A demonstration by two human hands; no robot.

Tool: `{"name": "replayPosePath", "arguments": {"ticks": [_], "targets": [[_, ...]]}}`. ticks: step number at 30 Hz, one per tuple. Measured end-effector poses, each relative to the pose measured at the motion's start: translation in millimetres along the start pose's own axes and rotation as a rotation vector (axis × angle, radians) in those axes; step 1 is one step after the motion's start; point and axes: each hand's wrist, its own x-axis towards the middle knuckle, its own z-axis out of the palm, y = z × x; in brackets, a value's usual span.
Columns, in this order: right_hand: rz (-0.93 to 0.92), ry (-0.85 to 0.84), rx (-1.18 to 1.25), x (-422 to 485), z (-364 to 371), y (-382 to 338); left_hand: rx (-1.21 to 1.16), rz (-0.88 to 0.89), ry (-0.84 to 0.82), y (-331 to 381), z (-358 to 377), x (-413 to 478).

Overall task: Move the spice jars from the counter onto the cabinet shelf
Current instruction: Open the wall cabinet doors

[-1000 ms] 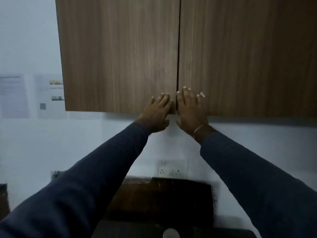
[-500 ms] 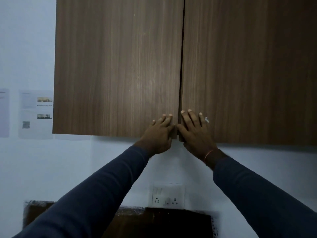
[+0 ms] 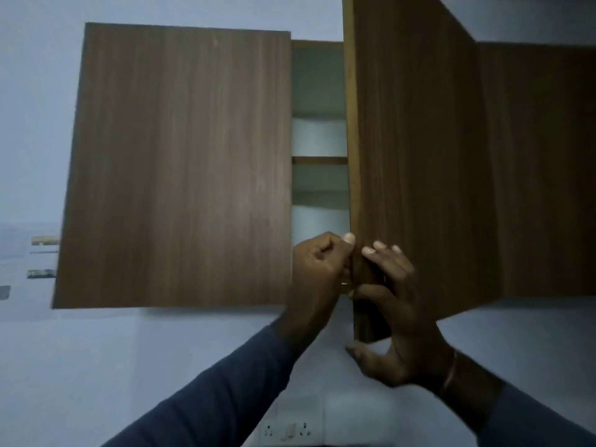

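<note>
Narrow gap between left door point(image 3: 177, 166) and right door point(image 3: 412, 156), shelf point(image 3: 319, 160) across

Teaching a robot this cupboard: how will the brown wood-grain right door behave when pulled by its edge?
The brown wood-grain right door is probably stiff: its edge looks straight though the left hand and right hand grip its lower corner. Standing swung out, it likely pivots rather than lifts. No handle shows, so the smooth face may slip.

I log from my feed: left door point(image 3: 180, 166), shut flat; right door point(image 3: 416, 156), standing ajar; cabinet shelf point(image 3: 319, 160), seen in the gap between them; left hand point(image 3: 317, 269), pinching the right door's free edge; right hand point(image 3: 400, 317), gripping its lower corner; wall socket point(image 3: 288, 430), low on the wall.
</note>
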Motion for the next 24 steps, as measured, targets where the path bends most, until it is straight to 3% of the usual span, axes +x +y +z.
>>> {"name": "replayPosePath", "arguments": {"ticks": [5, 8, 11, 19, 21, 24], "targets": [[0.393, 0.245, 0.195, 14, -65, -22, -0.289, 0.080, -0.019, 19, 68, -20], [0.562, 0.242, 0.261, 20, -106, -25, -0.486, 0.065, -0.051, 28, 118, -33], [0.620, 0.245, 0.177, 18, -147, -29, -0.564, 0.127, -0.069, 39, 164, -40], [0.805, 0.425, -0.080, 1, -266, -16, -0.250, 0.362, 0.012, 57, 288, -64], [0.863, 0.473, -0.166, -12, -297, -3, -0.061, 0.366, 0.037, 51, 323, -67], [0.973, 0.533, -0.258, -31, -333, 23, 0.210, 0.440, -0.058, 35, 365, -66]]}}
